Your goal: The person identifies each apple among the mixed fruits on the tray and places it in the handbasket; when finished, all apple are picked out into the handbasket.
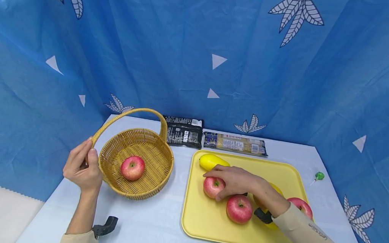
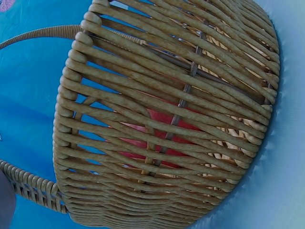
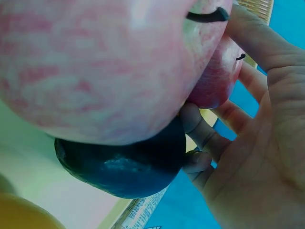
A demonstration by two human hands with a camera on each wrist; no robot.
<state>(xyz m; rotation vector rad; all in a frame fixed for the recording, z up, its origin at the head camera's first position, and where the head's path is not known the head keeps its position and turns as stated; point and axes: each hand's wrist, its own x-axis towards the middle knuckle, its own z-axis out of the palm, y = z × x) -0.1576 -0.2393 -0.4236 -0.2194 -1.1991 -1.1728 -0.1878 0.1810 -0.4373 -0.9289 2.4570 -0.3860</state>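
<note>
My left hand (image 1: 84,166) grips the handle of a woven wicker basket (image 1: 134,141) on the table's left side. A red apple (image 1: 132,167) lies inside the basket; its red shows through the weave in the left wrist view. Over the yellow tray (image 1: 213,237), my right hand (image 1: 236,180) holds a red apple (image 1: 213,186) between thumb and fingers. Another apple (image 1: 239,209) sits just nearer to me, large in the right wrist view. Beside it there is a dark, smooth fruit (image 3: 124,167), mostly hidden in the head view. A yellow mango-shaped fruit (image 1: 213,162) lies behind my fingers.
Under my right forearm, yellow fruit (image 1: 276,189) is partly hidden, with another apple (image 1: 301,207) to its right. Black packets (image 1: 184,133) and a noodle-like pack (image 1: 235,144) lie along the back. A green lollipop (image 1: 319,176) is at far right, before the blue curtain.
</note>
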